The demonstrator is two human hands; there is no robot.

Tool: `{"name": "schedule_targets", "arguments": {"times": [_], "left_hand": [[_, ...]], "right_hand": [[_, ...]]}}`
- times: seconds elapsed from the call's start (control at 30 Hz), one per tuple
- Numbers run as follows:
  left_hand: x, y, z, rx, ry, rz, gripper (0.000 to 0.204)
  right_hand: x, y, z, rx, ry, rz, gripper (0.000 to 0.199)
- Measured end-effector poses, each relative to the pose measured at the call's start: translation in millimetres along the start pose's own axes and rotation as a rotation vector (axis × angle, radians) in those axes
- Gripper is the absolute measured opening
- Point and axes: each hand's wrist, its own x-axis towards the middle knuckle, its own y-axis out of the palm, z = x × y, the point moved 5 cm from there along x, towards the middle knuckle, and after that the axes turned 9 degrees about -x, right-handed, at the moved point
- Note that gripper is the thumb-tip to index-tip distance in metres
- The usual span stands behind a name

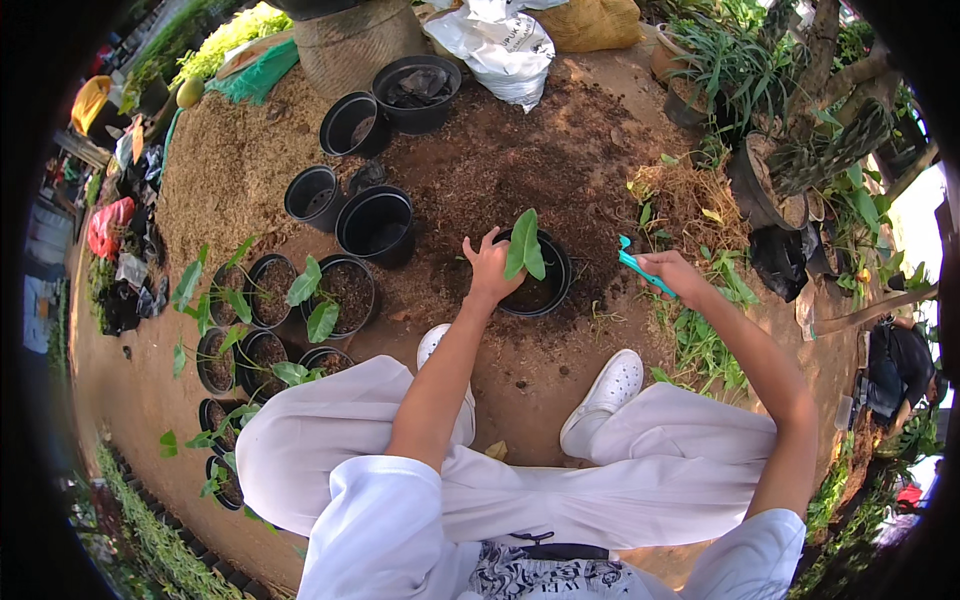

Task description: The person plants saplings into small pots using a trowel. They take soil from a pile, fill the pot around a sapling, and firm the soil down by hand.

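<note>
A leafy seedling with a broad green leaf stands in a black pot partly filled with dark soil. My left hand reaches over the pot's left rim, its outer fingers raised and apart. Its thumb side closes on the seedling's stem behind the leaf, which partly hides the grip. To the right of the pot, my right hand is closed around the handle of a small teal garden hand tool. The tool's curved tip points up and left, apart from the pot.
Several potted seedlings stand at left. Beyond them are black pots without plants. Loose dark soil covers the ground ahead, below a white sack. Dry roots and pulled weeds lie at right.
</note>
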Motion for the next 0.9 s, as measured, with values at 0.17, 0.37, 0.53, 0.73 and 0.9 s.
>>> {"name": "schedule_targets", "arguments": {"times": [0.17,0.37,0.53,0.73,0.9], "left_hand": [[-2.7,-2.7,7.3,0.060,0.014,0.074,0.034],[0.0,1.7,1.6,0.084,-0.077,0.136,0.038],[2.1,6.5,3.4,0.108,-0.029,0.056,0.033],[11.5,15.2,-9.8,0.241,0.027,0.307,0.044],[12.1,16.6,0.1,0.232,0.044,0.287,0.056]], "right_hand": [[-15.5,13.5,-3.6,0.045,0.010,0.111,0.028],[-24.9,15.0,-13.3,-0.036,0.015,0.141,0.030],[-23.3,22.4,-11.7,-0.080,0.007,0.209,0.032],[-18.0,29.5,-33.3,-0.127,-0.008,0.203,0.033],[-16.8,44.8,-4.6,-0.128,0.040,0.205,0.032]]}}
